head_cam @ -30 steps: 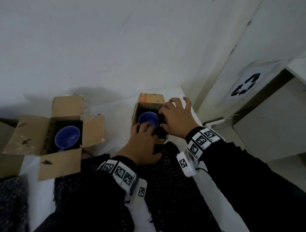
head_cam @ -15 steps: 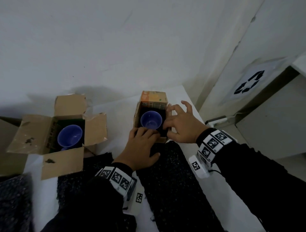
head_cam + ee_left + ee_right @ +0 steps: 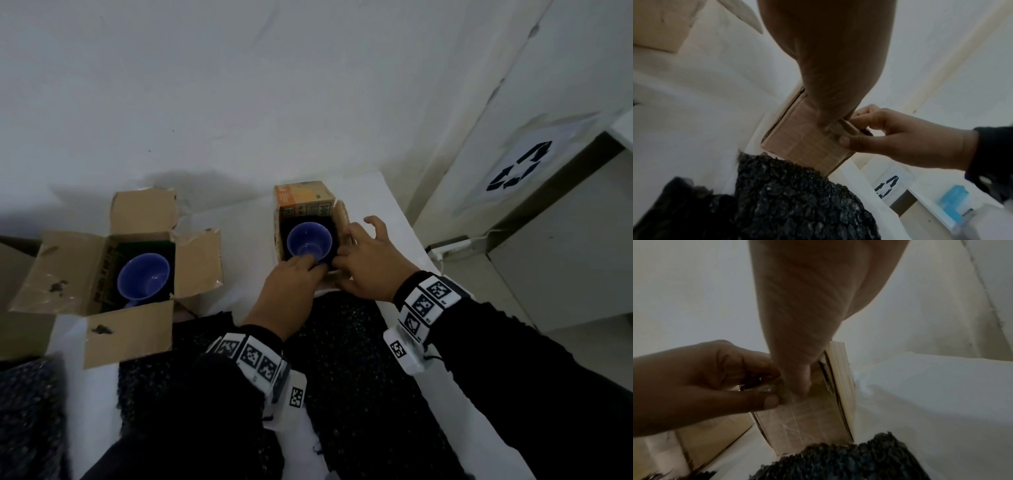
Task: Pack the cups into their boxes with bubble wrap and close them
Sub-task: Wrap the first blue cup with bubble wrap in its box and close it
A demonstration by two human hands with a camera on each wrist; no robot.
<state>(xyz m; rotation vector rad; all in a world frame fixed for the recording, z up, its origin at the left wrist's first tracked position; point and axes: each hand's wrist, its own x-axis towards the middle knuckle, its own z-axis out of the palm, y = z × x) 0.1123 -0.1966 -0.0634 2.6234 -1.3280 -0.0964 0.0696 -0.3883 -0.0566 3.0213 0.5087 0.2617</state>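
A small cardboard box [image 3: 303,200] stands open at the table's middle with a blue cup [image 3: 308,240] upright inside, dark bubble wrap lining the cup's sides. My left hand [image 3: 310,265] is at the box's near rim; in the right wrist view, the left hand [image 3: 769,391] pinches a dark glossy bit of wrap there. My right hand [image 3: 344,253] is at the near right corner; in the left wrist view, the right hand [image 3: 849,129] pinches the near wall of the small box [image 3: 803,142]. A larger open box [image 3: 68,267] on the left holds a second blue cup [image 3: 144,281].
A black bubble wrap sheet [image 3: 342,342] lies on the white table under my forearms, and another piece [image 3: 27,411] is at the lower left. The wall is close behind the boxes. Right of the table edge are a recycling sign [image 3: 517,168] and a power strip [image 3: 448,246].
My right hand came off the top of the small box and dropped to its near right corner. My left fingers moved up onto the near rim. The cup now shows fully.
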